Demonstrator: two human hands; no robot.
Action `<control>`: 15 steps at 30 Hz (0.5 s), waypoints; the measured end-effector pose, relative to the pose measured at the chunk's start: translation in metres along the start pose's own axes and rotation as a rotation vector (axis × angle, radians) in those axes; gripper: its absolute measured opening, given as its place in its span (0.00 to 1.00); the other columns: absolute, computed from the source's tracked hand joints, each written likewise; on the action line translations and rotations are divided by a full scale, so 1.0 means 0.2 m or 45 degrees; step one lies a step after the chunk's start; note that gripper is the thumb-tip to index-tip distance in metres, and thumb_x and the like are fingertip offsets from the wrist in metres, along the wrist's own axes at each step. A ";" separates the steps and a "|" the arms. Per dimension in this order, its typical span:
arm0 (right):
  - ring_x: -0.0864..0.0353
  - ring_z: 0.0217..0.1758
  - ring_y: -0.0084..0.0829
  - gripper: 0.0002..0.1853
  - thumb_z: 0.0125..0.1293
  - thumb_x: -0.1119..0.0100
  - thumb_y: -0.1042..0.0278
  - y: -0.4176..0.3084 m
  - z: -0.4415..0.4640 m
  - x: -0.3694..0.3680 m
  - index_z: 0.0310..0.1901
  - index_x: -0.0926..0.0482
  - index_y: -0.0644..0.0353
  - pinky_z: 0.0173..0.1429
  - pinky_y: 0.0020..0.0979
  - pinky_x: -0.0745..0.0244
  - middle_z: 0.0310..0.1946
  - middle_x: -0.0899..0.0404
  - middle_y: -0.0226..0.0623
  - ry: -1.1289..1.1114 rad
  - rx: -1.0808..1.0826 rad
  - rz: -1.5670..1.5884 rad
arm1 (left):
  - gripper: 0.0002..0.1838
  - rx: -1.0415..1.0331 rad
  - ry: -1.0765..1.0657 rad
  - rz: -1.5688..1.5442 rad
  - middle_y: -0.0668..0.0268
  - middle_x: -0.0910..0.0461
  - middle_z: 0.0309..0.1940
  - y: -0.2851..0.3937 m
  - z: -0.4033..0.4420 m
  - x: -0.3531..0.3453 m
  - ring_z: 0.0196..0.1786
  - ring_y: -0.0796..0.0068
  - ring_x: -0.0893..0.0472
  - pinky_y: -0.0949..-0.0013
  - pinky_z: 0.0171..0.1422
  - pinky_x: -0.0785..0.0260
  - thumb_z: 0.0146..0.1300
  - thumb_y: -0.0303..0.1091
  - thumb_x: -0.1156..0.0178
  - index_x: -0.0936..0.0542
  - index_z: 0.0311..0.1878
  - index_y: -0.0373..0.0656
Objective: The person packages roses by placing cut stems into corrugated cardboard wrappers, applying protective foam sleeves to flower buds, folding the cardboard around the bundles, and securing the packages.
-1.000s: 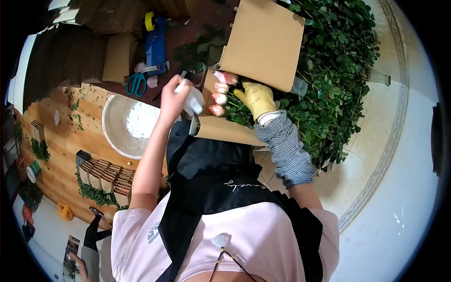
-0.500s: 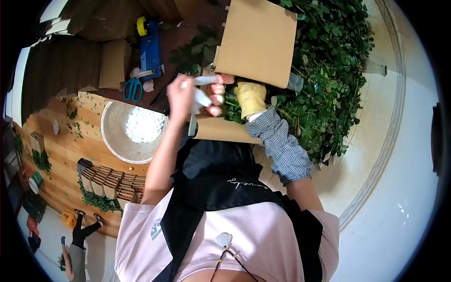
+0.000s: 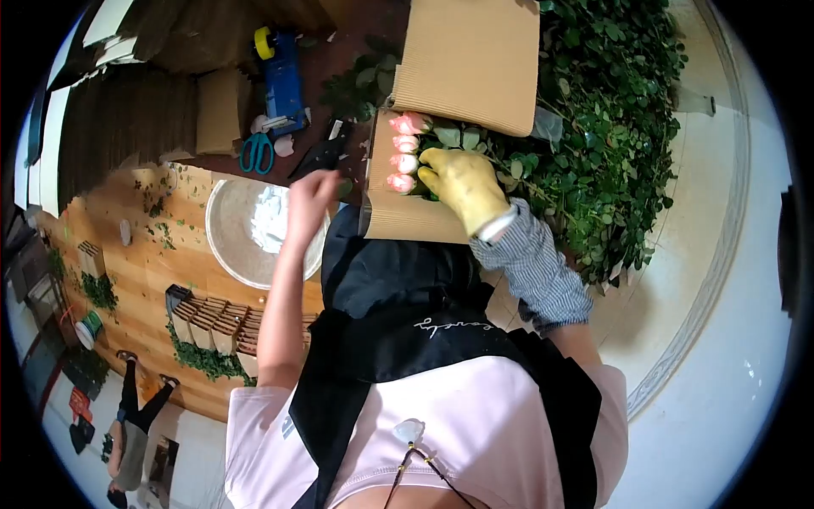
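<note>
Four pink-and-white roses [image 3: 404,144] lie in a column on the corrugated cardboard [image 3: 420,219], whose large flap [image 3: 466,68] stands over their stems. My right hand [image 3: 462,185], in a yellow glove, is curled on the stems just right of the blooms. My bare left hand [image 3: 312,202] is over the right rim of the white basin [image 3: 222,233], left of the cardboard, with its fingers curled in; anything inside them is hidden. White pieces [image 3: 270,219] lie in the basin. A black object [image 3: 322,155] lies on the dark table just above my left hand.
Teal scissors [image 3: 257,153] and a blue tape dispenser [image 3: 285,81] lie on the table at the upper left. Leafy stems [image 3: 602,144] are heaped on the right. Cardboard-wrapped bundles [image 3: 216,327] stand on the wooden floor. Another person [image 3: 131,433] is at the lower left.
My left hand has moved from the blooms down and left to the basin, and the white pieces it held no longer show. The roses are now uncovered. The other person has shifted.
</note>
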State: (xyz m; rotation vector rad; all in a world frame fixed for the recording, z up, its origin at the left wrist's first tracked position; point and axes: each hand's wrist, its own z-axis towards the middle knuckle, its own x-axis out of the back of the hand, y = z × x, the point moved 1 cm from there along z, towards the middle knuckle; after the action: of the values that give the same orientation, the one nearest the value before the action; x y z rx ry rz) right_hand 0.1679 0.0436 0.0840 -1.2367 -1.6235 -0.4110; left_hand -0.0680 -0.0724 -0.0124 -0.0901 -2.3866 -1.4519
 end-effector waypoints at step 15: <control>0.13 0.44 0.41 0.20 0.62 0.33 0.51 0.02 0.15 -0.11 0.47 0.18 0.58 0.49 0.39 0.19 0.39 0.12 0.39 -0.473 0.186 -0.254 | 0.11 -0.237 -0.146 0.413 0.54 0.14 0.40 0.19 0.12 -0.29 0.44 0.54 0.15 0.58 0.49 0.23 0.61 0.35 0.33 0.15 0.43 0.40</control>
State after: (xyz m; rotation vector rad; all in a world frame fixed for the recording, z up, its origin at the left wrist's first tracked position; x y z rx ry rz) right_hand 0.1553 0.0558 0.0511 -1.0888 -2.0655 -0.1857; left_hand -0.0104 -0.0249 -0.0085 -0.5921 -2.1857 -1.5374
